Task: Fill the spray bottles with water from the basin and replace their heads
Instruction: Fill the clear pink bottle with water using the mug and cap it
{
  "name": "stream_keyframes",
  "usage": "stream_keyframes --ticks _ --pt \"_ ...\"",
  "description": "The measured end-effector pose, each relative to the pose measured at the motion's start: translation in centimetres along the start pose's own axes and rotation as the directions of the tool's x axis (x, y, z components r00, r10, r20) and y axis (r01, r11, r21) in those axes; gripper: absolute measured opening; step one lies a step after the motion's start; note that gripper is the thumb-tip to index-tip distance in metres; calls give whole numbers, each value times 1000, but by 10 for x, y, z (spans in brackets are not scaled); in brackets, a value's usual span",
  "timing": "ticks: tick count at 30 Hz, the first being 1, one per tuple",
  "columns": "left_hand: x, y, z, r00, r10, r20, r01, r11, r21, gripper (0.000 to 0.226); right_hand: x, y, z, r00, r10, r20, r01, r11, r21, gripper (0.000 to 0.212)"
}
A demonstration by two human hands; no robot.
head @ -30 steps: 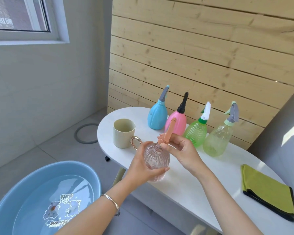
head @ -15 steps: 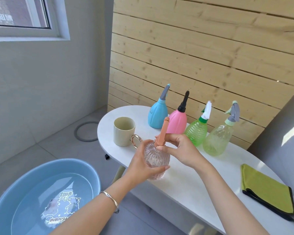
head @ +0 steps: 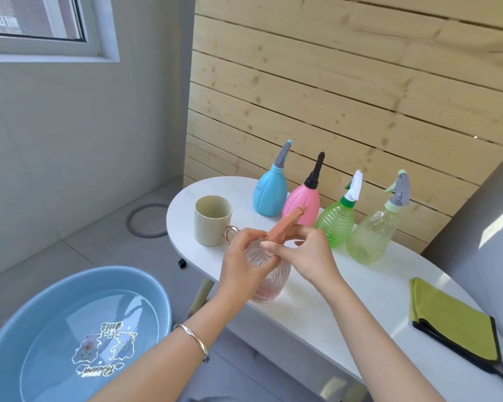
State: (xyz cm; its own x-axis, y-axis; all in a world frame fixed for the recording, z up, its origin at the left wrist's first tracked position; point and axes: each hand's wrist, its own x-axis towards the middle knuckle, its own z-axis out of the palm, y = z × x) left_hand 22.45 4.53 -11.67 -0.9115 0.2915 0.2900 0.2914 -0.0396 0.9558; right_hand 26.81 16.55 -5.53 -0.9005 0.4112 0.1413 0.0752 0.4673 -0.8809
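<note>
A clear pinkish ribbed spray bottle (head: 270, 281) stands near the front edge of the white oval table (head: 346, 297). My left hand (head: 241, 264) grips its body from the left. My right hand (head: 311, 256) pinches the collar of its orange spray head (head: 285, 226), which sits on the neck with the nozzle tilted up to the right. Behind stand a blue bottle (head: 269, 191), a pink bottle (head: 302, 203), a green bottle (head: 336, 221) and a pale green bottle (head: 373, 235), all with heads on. A blue basin (head: 18, 335) of water sits on the floor at lower left.
A beige cup (head: 211, 224) with a rose-gold handle stands left of the held bottle. A folded green cloth (head: 453, 320) lies at the table's right end. A wooden slat wall rises behind the table. A grey ring (head: 145, 219) lies on the tiled floor.
The orange spray head has turned, its nozzle swinging from nearly upright to tilted right. My right hand has shifted round the collar. The bottle stays in place under my left hand.
</note>
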Motion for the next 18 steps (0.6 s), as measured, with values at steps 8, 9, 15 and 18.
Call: stream_keyframes --ticks 8,9,15,18 --pt "4 0 3 1000 21 -9 -21 1000 7 21 -7 -10 0 999 22 -44 -28 987 -157 27" --pt "3 0 3 1000 25 -3 -25 1000 0 20 -9 -12 -5 1000 17 -17 -21 974 -227 29" --pt "2 1 0 998 55 31 -54 998 -11 16 -2 -40 -46 932 -324 166 358 737 -574 56" --pt "2 -2 -3 995 55 84 -57 998 16 17 8 -56 -41 913 -240 330 396 717 -574 37"
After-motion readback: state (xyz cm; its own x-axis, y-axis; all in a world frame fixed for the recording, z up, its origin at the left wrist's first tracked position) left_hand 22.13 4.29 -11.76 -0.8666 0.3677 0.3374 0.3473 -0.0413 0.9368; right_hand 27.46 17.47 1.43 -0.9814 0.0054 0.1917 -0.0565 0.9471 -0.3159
